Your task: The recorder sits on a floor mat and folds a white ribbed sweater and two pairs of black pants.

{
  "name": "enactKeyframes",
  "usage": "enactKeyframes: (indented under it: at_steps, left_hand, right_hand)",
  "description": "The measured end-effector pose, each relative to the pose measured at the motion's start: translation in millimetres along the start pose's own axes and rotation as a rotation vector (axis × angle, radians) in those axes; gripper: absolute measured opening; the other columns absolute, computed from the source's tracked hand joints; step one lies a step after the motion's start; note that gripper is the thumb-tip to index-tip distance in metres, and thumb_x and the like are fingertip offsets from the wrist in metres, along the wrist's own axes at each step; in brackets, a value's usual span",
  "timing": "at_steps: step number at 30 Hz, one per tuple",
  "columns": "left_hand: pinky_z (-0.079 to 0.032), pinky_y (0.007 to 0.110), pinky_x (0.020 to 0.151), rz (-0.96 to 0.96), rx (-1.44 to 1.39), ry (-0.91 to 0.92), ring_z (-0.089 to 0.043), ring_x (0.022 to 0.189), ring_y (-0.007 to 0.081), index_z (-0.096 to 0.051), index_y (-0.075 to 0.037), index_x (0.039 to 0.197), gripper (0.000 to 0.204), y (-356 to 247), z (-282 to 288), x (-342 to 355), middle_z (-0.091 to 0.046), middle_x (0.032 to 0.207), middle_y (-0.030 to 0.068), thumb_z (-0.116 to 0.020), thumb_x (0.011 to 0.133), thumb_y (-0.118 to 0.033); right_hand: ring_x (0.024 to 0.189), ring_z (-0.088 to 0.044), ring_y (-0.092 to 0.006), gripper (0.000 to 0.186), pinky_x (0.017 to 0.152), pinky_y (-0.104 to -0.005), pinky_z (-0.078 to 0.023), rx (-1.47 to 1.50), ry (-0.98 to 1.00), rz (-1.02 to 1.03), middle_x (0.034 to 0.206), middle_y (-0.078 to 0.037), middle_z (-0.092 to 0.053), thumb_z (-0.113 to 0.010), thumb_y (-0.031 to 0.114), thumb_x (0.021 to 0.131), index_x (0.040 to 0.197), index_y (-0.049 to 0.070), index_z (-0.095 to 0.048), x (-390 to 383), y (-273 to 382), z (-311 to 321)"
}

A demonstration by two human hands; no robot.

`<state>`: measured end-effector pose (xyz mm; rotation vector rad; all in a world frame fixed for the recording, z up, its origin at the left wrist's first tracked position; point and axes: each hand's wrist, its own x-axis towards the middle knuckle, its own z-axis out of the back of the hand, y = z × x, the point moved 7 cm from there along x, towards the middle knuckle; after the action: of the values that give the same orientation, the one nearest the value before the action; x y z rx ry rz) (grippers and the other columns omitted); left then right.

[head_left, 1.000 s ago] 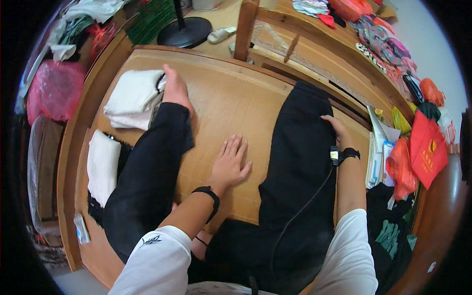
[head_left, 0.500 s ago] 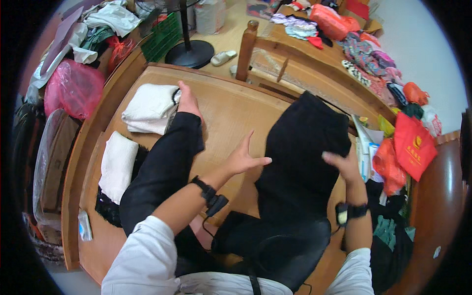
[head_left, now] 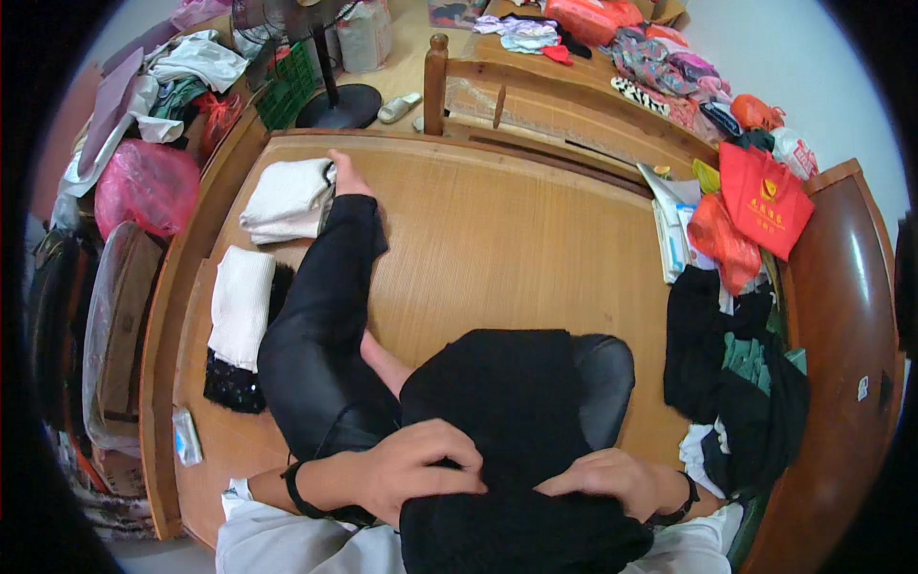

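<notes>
Low centre — black garment (head_left: 497, 402) in both hands (head_left: 421, 469) (head_left: 617, 483)

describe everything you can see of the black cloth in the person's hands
The black cloth looks plain, matte and soft, with no print visible. It lies draped over the lap and part of the right leg, its far edge fairly straight, its near end running toward the lower edge of the picture. The left hand and right hand hold it from either side, the cloth creased between them. Its exact garment type cannot be told.
</notes>
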<state>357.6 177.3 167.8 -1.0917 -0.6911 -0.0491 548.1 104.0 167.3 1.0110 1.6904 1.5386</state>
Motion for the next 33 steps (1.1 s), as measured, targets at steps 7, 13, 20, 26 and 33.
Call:
enactKeyframes:
  at_steps: [7,13,20,26,33]
  left_hand:
    - [-0.046,0.036,0.082,0.057,-0.144,0.026,-0.058,0.106,0.0292,-0.047,-0.003,0.129,0.065,-31.8,-21.2,-28.4,-0.056,0.123,0.0161,-0.053,0.085,-0.050]
    - [-0.044,0.035,0.091,0.387,0.407,-0.147,-0.058,0.102,0.0222,-0.055,-0.001,0.119,0.062,30.0,77.0,58.5,-0.061,0.113,0.0130,-0.075,0.065,-0.022]
    - [-0.045,0.031,0.090,0.301,0.452,-0.375,-0.058,0.099,0.0178,-0.054,-0.002,0.118,0.062,80.6,250.5,223.3,-0.063,0.107,0.0096,-0.082,0.063,-0.008]
    - [-0.044,0.034,0.091,-0.034,0.668,-0.340,-0.057,0.105,0.0255,-0.049,-0.006,0.123,0.064,42.2,261.4,245.6,-0.060,0.111,0.0135,-0.077,0.065,-0.006]
    - [-0.039,0.042,0.096,-0.120,0.848,-0.281,-0.051,0.111,0.0349,-0.053,-0.007,0.118,0.060,96.0,149.1,139.9,-0.056,0.117,0.0146,-0.066,0.060,0.001]
  right_hand:
    - [0.106,-0.058,-0.0338,0.060,0.086,-0.0394,-0.047,-0.328,0.289,0.167,0.124,-0.019,-0.054,-0.065,0.031,0.081,0.132,0.007,-0.045,-2.2,32.8,-38.8]
    - [0.112,-0.054,-0.0236,0.068,0.101,-0.0384,-0.038,-0.495,-0.151,0.064,0.120,-0.010,-0.058,-0.079,0.027,0.069,0.126,0.003,-0.050,69.7,32.0,90.0]
    - [0.100,-0.057,-0.0199,0.048,0.090,-0.0323,-0.043,-0.919,-0.499,0.435,0.106,-0.010,-0.064,-0.075,0.008,0.070,0.113,0.002,-0.056,218.0,162.4,237.3]
    - [0.102,-0.058,-0.0276,0.047,0.089,-0.0348,-0.043,-1.075,-0.594,0.579,0.105,-0.016,-0.062,-0.074,0.009,0.069,0.111,0.001,-0.055,218.9,203.3,219.9]
    - [0.112,-0.053,-0.0329,0.068,0.094,-0.0378,-0.042,-1.059,-0.533,0.493,0.116,-0.020,-0.056,-0.075,0.013,0.072,0.130,0.006,-0.040,142.8,55.7,182.0]
